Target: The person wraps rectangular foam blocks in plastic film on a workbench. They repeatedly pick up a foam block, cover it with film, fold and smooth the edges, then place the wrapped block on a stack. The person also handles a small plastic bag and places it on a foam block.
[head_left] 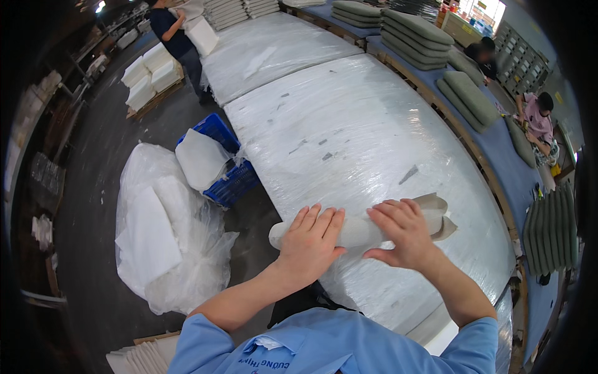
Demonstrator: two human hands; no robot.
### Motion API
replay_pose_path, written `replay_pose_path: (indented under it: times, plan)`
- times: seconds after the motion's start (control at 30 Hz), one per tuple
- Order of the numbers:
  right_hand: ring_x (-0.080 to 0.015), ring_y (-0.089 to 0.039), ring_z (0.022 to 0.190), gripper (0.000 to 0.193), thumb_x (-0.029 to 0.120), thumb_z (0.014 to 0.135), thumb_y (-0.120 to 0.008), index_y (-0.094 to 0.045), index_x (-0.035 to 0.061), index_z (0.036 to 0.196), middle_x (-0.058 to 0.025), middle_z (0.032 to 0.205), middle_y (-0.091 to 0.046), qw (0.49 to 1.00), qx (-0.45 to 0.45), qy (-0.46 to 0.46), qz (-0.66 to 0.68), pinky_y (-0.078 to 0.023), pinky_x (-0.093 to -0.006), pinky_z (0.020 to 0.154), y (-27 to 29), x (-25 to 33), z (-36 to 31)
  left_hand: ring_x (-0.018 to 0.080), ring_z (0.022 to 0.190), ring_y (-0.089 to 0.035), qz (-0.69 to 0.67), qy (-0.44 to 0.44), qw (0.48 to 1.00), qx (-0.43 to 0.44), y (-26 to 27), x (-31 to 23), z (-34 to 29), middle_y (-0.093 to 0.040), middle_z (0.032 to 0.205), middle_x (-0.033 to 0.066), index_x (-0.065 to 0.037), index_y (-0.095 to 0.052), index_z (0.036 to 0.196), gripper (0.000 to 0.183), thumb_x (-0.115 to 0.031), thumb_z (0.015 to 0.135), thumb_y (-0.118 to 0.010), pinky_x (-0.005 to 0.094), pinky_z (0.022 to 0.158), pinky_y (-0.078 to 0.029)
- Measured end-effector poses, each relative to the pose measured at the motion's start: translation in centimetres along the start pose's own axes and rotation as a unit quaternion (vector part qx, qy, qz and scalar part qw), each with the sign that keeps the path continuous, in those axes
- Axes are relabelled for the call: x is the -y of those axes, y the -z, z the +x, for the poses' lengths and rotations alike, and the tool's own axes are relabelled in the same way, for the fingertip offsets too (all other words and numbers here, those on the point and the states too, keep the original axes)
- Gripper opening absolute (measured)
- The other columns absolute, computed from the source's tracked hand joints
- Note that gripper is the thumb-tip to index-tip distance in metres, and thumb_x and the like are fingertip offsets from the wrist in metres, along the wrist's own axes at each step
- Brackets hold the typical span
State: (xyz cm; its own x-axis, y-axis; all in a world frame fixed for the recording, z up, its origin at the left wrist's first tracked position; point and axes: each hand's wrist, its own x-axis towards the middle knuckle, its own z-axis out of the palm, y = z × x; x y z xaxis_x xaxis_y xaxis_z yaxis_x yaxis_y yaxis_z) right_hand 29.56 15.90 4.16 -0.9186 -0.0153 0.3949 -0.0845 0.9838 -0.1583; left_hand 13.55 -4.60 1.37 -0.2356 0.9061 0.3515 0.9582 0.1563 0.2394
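Note:
A pale roll, seemingly foam or cloth wound up, lies across the near part of the plastic-covered white table. Its right end has a loose beige fabric flap, and its left end sticks out past the table edge. My left hand lies over the roll near that left end, fingers stretched out. Resting on top of the right half is my right hand, fingers extended and thumb pointing inward. Both palms press on the roll without wrapping round it.
Left of the table are a blue crate with white sheets and a large clear plastic bag of white material. Grey-green cushions are stacked along a blue bench at the right. Co-workers stand or sit farther off.

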Motion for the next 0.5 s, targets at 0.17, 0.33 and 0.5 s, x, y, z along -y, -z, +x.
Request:
replay_pose_path:
  times: [0.17, 0.33, 0.5]
  plan:
    - [-0.0240, -0.063, 0.100, 0.074, 0.060, 0.075, -0.077, -0.066, 0.0096, 0.128, -0.0052, 0.110, -0.065, 0.993, -0.029, -0.017, -0.112, -0.046, -0.0449, 0.093, -1.7, 0.6, -1.1, 0.0261, 0.104, -0.067, 0.027, -0.003, 0.999, 0.034, -0.8, -1.1, 1.8, -0.067, 0.112, 0.0122, -0.001, -0.061, 0.127, 0.074, -0.043, 0.071, -0.086, 0.0387, 0.090, -0.052]
    - [-0.0202, -0.059, 0.082, 0.065, 0.057, 0.079, -0.073, -0.069, 0.0078, 0.120, -0.0024, 0.095, -0.063, 0.992, -0.086, 0.009, -0.089, -0.045, -0.0373, 0.078, -2.9, -0.8, -0.8, 0.0199, 0.074, -0.064, 0.068, -0.053, 0.996, -0.016, -1.7, 0.2, 2.2, -0.061, 0.082, 0.0044, -0.004, -0.063, 0.105, 0.057, -0.046, 0.072, -0.084, 0.0329, 0.068, -0.050]
    - [-0.0190, -0.056, 0.076, 0.057, 0.052, 0.079, -0.075, -0.070, 0.0083, 0.116, -0.0005, 0.089, -0.062, 0.990, -0.105, 0.016, -0.095, -0.043, -0.0344, 0.071, -3.4, -1.5, -0.5, 0.0194, 0.065, -0.064, 0.068, -0.066, 0.994, -0.060, -2.2, 0.7, 2.7, -0.059, 0.074, 0.0037, -0.008, -0.060, 0.091, 0.045, -0.044, 0.076, -0.082, 0.0322, 0.061, -0.050]
